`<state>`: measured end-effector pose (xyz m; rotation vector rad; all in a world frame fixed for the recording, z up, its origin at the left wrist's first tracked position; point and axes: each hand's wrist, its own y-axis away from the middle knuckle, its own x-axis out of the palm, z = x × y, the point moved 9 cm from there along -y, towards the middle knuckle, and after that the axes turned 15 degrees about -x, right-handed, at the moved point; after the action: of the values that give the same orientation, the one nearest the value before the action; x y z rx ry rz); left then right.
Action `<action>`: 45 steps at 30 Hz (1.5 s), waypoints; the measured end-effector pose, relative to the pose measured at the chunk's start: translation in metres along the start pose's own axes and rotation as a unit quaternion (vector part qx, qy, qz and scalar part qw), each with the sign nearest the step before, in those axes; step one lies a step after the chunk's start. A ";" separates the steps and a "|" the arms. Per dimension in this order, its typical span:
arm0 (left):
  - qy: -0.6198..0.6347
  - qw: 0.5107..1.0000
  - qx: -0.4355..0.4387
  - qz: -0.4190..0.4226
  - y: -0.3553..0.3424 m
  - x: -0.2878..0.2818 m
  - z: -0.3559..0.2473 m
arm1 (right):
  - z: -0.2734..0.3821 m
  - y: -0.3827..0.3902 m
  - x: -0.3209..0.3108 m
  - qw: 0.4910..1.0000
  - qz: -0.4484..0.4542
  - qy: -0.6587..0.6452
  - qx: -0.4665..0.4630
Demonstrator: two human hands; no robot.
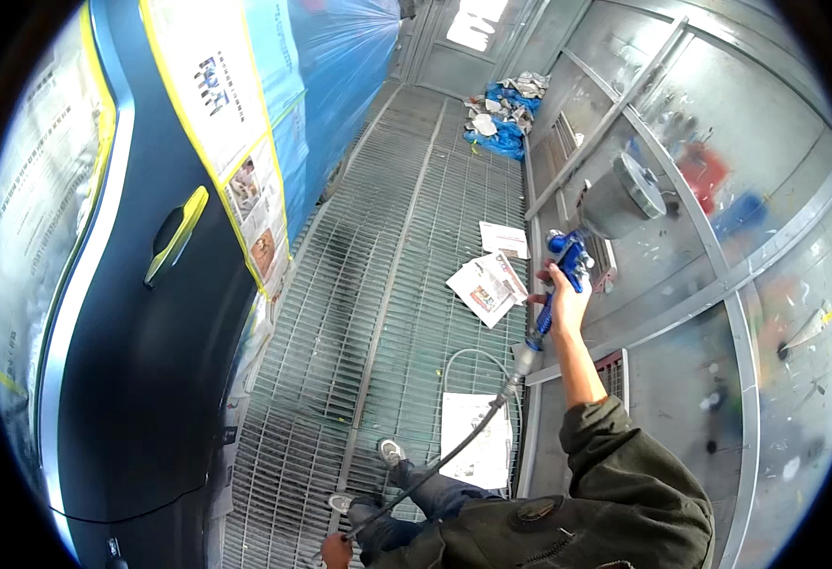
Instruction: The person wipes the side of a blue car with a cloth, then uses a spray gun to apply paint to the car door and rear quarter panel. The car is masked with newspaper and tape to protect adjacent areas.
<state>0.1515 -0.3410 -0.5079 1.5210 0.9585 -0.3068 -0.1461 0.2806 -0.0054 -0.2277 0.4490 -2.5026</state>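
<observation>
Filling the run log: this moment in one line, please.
right hand: grips blue spray gun | left hand: at hose, grip unclear | left side: dark door panel | floor grating: loose papers

One blue spray gun (572, 260) shows, with one yellow-edged door handle (184, 228) left of it and two shoes (391, 451) (both pale) below-left.

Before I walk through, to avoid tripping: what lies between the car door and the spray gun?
In the head view: masking paper by the door, then grated floor with loose newspapers nearer the gun.
</observation>
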 end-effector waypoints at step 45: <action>0.138 0.894 -0.358 -0.233 0.436 0.061 0.173 | 0.112 0.444 0.122 0.769 0.560 -0.282 0.122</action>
<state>0.5569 -0.4351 -0.2828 0.6504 1.4660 -0.0476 0.0122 -0.1629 -0.0562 -0.4295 -0.0401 -1.1882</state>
